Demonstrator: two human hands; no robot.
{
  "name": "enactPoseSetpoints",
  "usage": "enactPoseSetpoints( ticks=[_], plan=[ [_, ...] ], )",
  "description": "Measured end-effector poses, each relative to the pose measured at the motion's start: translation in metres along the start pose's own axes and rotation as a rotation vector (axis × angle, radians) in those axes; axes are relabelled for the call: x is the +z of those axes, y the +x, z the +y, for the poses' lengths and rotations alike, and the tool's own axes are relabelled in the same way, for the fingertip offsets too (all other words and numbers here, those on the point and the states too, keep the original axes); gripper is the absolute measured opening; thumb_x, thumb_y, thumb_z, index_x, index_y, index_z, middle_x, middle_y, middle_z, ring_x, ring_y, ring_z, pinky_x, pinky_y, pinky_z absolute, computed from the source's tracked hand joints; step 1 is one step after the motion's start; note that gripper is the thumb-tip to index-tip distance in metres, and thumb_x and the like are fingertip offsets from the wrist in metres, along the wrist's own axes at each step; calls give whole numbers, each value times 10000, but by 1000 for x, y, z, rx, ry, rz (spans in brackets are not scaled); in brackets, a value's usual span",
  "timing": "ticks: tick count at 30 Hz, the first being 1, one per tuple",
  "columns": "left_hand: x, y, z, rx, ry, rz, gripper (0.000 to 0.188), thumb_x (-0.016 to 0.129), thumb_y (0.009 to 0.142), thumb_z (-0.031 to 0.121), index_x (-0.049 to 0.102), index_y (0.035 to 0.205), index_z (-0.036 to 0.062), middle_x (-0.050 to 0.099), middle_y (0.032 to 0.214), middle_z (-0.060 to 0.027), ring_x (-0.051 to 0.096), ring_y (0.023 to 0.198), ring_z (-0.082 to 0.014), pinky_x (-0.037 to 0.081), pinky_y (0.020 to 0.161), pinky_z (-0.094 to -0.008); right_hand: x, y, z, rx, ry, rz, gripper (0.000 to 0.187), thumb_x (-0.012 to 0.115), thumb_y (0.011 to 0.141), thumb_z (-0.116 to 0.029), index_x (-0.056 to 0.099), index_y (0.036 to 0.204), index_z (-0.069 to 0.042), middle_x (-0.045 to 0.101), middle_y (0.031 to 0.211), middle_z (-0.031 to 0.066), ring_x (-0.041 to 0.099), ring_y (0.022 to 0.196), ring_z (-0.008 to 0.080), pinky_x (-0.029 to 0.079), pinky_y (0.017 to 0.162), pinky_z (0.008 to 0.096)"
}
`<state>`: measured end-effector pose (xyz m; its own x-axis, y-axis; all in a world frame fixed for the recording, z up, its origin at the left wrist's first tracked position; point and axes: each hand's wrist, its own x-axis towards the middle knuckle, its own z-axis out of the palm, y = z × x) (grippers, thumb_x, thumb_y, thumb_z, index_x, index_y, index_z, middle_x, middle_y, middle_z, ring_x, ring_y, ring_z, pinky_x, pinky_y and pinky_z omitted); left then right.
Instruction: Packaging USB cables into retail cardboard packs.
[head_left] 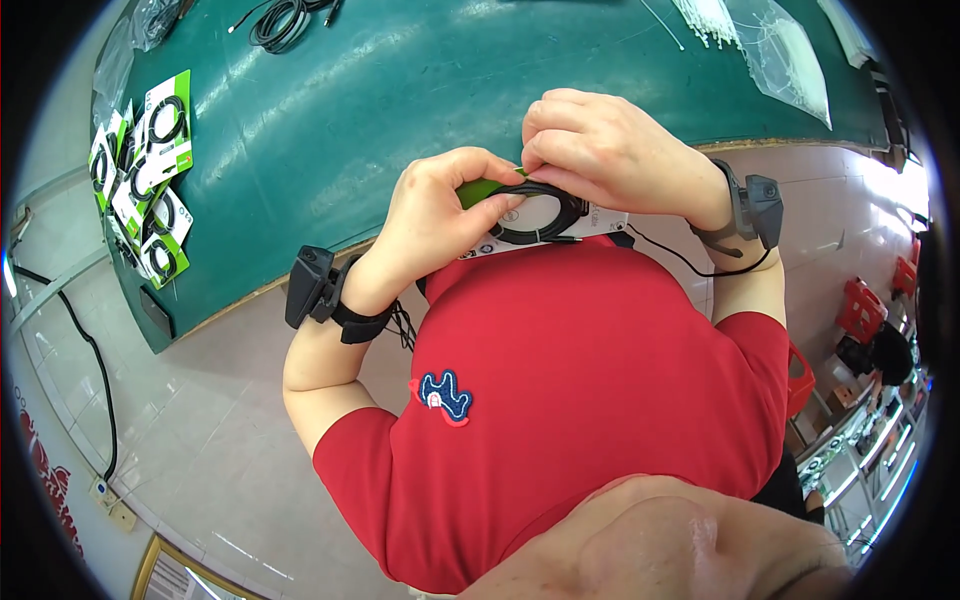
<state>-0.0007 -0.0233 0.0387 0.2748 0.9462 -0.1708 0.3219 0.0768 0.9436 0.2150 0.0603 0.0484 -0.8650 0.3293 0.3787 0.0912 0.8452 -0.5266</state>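
Observation:
A white and green packaging card (620, 219) with a coiled black cable (572, 207) on it is held up against the front of my red shirt, at the near edge of the table. My left hand (440, 208) pinches the card's left side between thumb and fingers. My right hand (612, 148) is closed at the card's top edge, fingertips pressed together beside the left fingertips. Whatever lies between those right fingertips is too small and hidden to make out. Each wrist wears a black strapped device.
On the green table (330, 120), a pile of carded black cables (150, 190) lies at the left edge. A loose black cable coil (282, 24) sits at the back. White cable ties (708, 20) and a clear plastic bag (790, 65) lie back right. Red stools (862, 310) stand beyond.

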Motion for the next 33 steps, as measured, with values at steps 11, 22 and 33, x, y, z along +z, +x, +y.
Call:
enactPoseSetpoints(
  ticks=[11,22,33],
  plan=[
    [-1,4,-4,6,-84,-60,183,748,784,47,690,949,-6,718,901,-102,681,807,-161,536,723,-295,-8,7,-12,-75,-56,167,174,685,776,6,553,886,-19,599,885,101,594,779,283,498,627,349],
    [-8,-5,11,617,591,570,170,723,725,-23,695,888,12,715,961,-98,674,781,-243,542,706,-296,6,-11,-33,164,628,155,116,681,840,18,592,911,-3,685,911,100,663,766,200,529,693,295],
    [18,-17,-24,752,866,614,137,685,708,9,704,841,39,719,997,-75,677,774,-210,525,634,-277,64,-26,-25,590,1012,264,115,687,898,-95,682,965,-1,673,897,38,634,791,90,516,695,224]
  ],
)
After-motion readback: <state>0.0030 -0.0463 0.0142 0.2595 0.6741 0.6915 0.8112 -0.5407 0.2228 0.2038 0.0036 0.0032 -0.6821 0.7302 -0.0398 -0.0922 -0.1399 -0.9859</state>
